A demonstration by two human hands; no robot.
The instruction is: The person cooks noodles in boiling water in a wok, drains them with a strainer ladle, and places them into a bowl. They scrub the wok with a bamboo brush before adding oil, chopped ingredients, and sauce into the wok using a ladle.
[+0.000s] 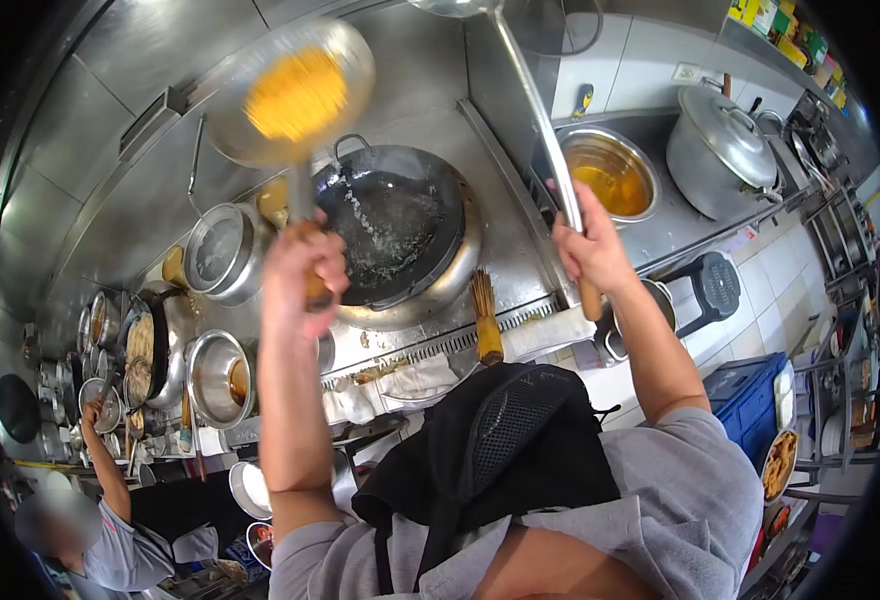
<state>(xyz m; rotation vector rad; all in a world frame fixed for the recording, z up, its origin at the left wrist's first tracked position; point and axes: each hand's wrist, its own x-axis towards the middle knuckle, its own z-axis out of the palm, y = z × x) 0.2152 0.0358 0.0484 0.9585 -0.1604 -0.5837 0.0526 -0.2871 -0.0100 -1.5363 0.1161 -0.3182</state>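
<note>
My left hand [305, 265] is closed round the wooden handle of a wide, round metal skimmer [228, 128], raised above the stove's back left and smeared by motion. A heap of yellow food [302, 95] lies in its bowl; I cannot tell what kind. Below and to the right sits a dark wok [415, 205] with shallow, bubbly liquid on its bottom. In my right hand [592, 240] is a long-handled metal ladle [532, 95], gripped where the shaft meets the wooden end. Its head points away at the top edge, partly cut off.
A steel bowl of amber liquid [615, 172] and a lidded pot [725, 150] stand right of the stove. A bamboo brush [487, 320] lies at the front edge. Leftward are steel bowls [222, 380] and a co-worker [125, 540] reaching toward another wok.
</note>
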